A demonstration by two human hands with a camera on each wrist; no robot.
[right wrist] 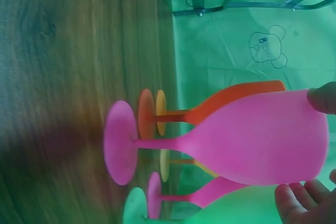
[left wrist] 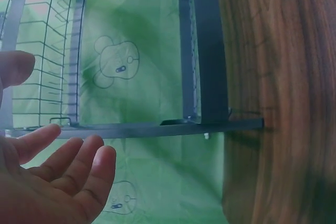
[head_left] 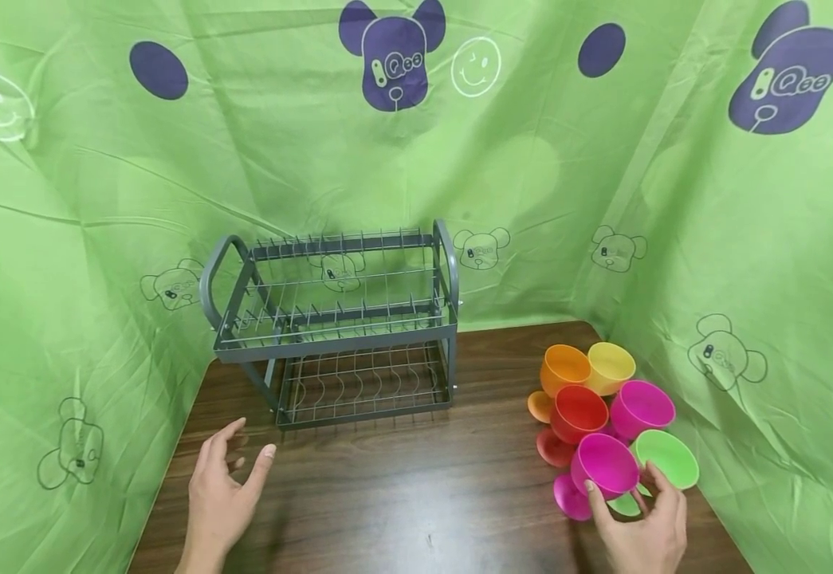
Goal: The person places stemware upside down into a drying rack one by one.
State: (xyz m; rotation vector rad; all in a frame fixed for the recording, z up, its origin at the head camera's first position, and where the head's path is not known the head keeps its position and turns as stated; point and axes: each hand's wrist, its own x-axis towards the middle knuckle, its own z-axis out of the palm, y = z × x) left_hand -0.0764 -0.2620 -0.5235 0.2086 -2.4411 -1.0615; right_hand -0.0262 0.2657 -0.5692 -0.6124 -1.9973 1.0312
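At the right front of the table, my right hand (head_left: pixel 642 522) grips the rim of a magenta plastic goblet (head_left: pixel 605 466), thumb on one side and fingers on the other. In the right wrist view that goblet (right wrist: pixel 252 137) stands upright, its base at the tabletop. Around it are a red goblet (head_left: pixel 579 414), an orange one (head_left: pixel 565 369), a yellow one (head_left: pixel 611 369), a second magenta one (head_left: pixel 642 408) and a light green one (head_left: pixel 667 458). My left hand (head_left: pixel 222 486) holds nothing, fingers spread, in front of a grey two-tier dish rack (head_left: pixel 337 347).
The dish rack's wire shelves (head_left: pixel 359 391) stand at the back left of the brown wooden table (head_left: pixel 402 494). Green cloth (head_left: pixel 531 159) with printed bear heads hangs behind and along both sides.
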